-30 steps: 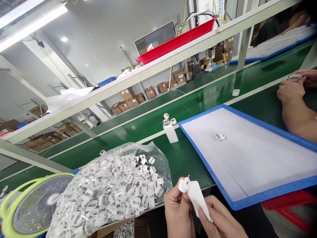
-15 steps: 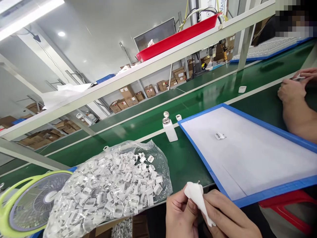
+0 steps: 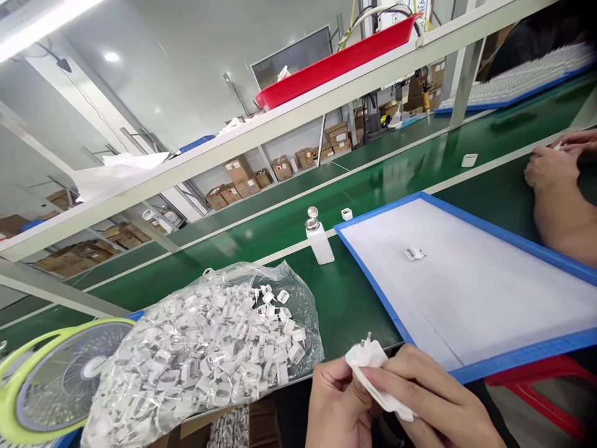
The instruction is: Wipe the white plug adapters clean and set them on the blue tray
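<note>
**A:** I'm watching the head view. The green conveyor belt point(image 3: 364, 186) is running diagonally across the frame; I'm placing everything off that.

**B:** Biggest items?

**A:** A blue-rimmed white tray point(image 3: 373, 292) is lying on the belt's near side, right part of the view, with one small white part point(image 3: 413, 253) sitting on its sheet. Left of the tray, also on the near strip, a clear bag of white plastic clips point(image 3: 200, 354) is spilling open. A green-framed fan point(image 3: 51, 379) is sitting at the bag's left end. A white pump bottle point(image 3: 319, 239) is standing upright on the near strip, between bag and tray.

**B:** Hands?

**A:** Both are working just off the belt's near edge. The left hand point(image 3: 338, 407) is curling partly closed around a white plug adapter point(image 3: 366, 354), pins pointing up. The right hand point(image 3: 438, 404) is pressing a white cloth point(image 3: 385, 395) against the adapter, fingers bent over it.

**B:** Anyone else?

**A:** A co-worker's hands point(image 3: 555, 168) are resting at the belt's far right, gripping something small; I can't tell what.
</note>
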{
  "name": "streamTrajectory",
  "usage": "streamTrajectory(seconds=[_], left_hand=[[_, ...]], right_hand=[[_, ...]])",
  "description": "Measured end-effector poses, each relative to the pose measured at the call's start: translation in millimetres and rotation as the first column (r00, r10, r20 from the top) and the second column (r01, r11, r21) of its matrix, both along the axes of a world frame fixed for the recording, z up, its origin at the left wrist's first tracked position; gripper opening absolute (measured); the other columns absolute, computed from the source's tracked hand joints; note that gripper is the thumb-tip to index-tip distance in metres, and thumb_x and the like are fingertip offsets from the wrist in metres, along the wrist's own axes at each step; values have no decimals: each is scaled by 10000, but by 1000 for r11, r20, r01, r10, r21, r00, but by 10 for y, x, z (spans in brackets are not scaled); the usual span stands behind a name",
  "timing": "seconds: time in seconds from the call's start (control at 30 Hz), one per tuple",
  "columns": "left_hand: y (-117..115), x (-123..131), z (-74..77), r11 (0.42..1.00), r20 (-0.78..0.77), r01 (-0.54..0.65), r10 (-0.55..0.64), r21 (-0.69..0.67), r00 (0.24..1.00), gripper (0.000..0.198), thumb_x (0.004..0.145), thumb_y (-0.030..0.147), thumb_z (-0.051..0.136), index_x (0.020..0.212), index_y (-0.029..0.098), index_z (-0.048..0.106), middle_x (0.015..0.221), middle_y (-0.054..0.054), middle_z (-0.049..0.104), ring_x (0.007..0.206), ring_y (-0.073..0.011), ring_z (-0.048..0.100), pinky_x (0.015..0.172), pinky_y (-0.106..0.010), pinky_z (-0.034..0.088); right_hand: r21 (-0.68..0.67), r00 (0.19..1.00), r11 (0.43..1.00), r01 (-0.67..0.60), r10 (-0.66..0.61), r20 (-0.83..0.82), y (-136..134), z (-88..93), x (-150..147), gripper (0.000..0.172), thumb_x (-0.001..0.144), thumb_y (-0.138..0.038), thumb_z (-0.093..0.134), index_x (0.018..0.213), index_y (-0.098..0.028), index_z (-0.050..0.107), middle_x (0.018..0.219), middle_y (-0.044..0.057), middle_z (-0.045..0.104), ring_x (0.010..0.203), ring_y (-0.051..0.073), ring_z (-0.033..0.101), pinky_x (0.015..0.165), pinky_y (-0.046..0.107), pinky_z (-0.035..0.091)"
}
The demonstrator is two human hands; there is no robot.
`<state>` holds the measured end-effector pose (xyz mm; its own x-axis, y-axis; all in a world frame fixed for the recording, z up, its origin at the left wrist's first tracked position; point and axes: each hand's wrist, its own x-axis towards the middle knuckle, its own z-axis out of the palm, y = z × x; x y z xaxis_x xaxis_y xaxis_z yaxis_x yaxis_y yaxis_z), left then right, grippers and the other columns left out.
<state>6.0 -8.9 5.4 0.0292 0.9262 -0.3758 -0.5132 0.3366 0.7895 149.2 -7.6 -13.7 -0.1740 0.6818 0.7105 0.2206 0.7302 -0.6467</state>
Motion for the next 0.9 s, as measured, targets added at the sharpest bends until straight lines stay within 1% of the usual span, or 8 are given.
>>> streamTrajectory(seconds=[0.17,0.27,0.33,0.47,0.57,0.73,0.8,0.9], left_hand=[[147,15,-116,981,-141,-2,30,193,990,501,630,551,901,815,100,785,727,-82,709,708,-207,663,709,-331,557],[320,-138,-207,974,-450,14,91,224,889,622,767,547,805,1207,115,724,770,-57,724,735,-207,668,767,-342,553],[456,-278,-280,967,-710,130,68,221,701,593,869,559,690,1277,129,677,751,-32,702,685,-181,629,682,-290,508],[672,-466,-463,869,-985,479,48,125,169,402,1008,462,487,866,169,722,661,-12,607,609,-165,555,592,-264,383],[723,-521,-586,829,-994,555,106,69,-35,374,1035,379,426,939,170,722,784,-68,642,729,-218,631,681,-299,446],[728,-612,-657,835,-991,535,94,129,93,533,996,383,531,1474,149,496,1117,-133,654,885,-224,656,789,-337,540],[743,-637,-672,828,-988,545,60,128,141,651,929,372,655,1505,143,457,1117,-122,662,795,-200,633,722,-328,559],[766,-639,-720,796,-989,589,73,138,132,515,904,281,690,1395,161,593,1052,-96,689,741,-185,621,697,-326,569]], right_hand=[[-142,967,958,249,-254,-21,15,-144,35,284,1001,-153,496,1183,-240,696,1020,56,668,873,152,685,725,197,561],[-240,896,875,421,-442,-40,39,-292,-35,231,1009,-227,539,1167,-252,706,1045,45,671,876,144,681,728,181,542],[-291,885,853,434,-464,-43,75,-387,-139,241,1015,-254,538,1187,-239,706,1041,52,671,836,143,676,688,185,538],[-391,899,837,383,-435,-51,201,-549,-381,281,1040,-282,478,1170,-188,708,1013,68,653,735,137,647,631,212,530],[-445,916,827,343,-399,-35,333,-645,-489,315,1051,-275,434,1209,-177,689,1018,70,637,761,147,640,654,233,528],[-482,951,833,269,-308,0,502,-777,-515,330,1038,-244,418,1224,-192,685,1009,63,637,785,168,636,642,260,511],[-490,958,835,252,-285,7,530,-823,-503,334,1034,-236,412,1225,-186,682,1022,69,638,803,175,639,659,271,511],[-494,968,840,227,-252,15,547,-874,-479,355,1031,-218,395,1259,-188,665,1075,81,636,857,183,645,708,285,516]])
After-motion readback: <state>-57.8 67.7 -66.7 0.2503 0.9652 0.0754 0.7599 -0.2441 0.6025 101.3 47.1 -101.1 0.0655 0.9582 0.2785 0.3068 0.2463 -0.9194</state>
